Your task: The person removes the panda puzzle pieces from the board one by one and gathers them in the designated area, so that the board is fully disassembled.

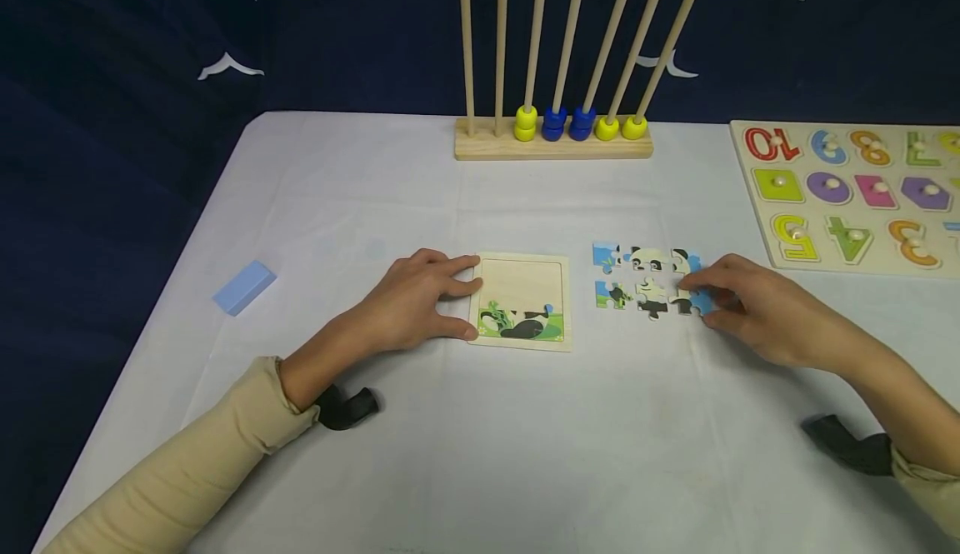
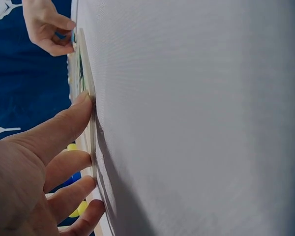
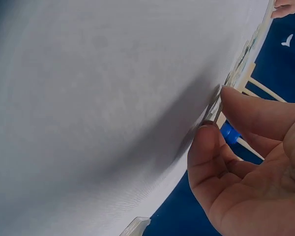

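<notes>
Head view, nearest first: a tan left sleeve [image 1: 180, 462] ends above a black strap [image 1: 348, 408], and a second black strap [image 1: 847, 446] sits by the right wrist, over a white-covered table [image 1: 487, 454]. Farther in, the left hand [image 1: 420, 300] has its fingers and thumb spread, their tips touching the left edge of a wooden puzzle tray [image 1: 522, 281], whose lower part bears a panda picture. Right of the tray, the right hand [image 1: 765, 312] pinches a blue-edged puzzle piece [image 1: 701, 301] between thumb and finger, the gap narrow, beside the loose panda pieces [image 1: 647, 260]. Well apart to the left of the left hand lies a blue block [image 1: 244, 287]. Beyond the right hand is a number board [image 1: 880, 246]; at the far edge stands a peg rack [image 1: 487, 150] with yellow and blue beads [image 1: 553, 125], before a dark curtain [image 1: 360, 29].
</notes>
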Motion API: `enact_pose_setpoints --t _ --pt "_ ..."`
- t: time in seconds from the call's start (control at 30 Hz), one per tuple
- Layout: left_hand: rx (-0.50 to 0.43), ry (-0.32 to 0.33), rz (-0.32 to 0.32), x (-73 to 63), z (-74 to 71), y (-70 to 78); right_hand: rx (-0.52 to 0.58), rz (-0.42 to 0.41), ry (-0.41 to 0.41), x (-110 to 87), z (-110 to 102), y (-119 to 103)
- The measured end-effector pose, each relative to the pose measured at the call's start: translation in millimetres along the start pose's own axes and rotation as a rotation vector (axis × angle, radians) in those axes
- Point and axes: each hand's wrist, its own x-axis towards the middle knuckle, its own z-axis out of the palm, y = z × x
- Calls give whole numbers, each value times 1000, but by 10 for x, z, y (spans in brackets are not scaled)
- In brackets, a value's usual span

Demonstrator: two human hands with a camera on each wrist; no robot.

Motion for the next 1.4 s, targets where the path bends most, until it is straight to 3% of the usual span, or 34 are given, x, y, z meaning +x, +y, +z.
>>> enact_pose_setpoints --t 0.37,0.77,1.13,1.4 --pt "4 -1 -3 -12 -2 1 -11 59 -46 32 19 -49" --pt "3 4 5 -19 5 -13 10 77 -21 36 16 -62" --pt "-9 6 -1 -11 4 -11 42 -15 104 37 12 -172" --pt "-5 5 9 -4 10 -9 102 -59 95 75 13 -427"
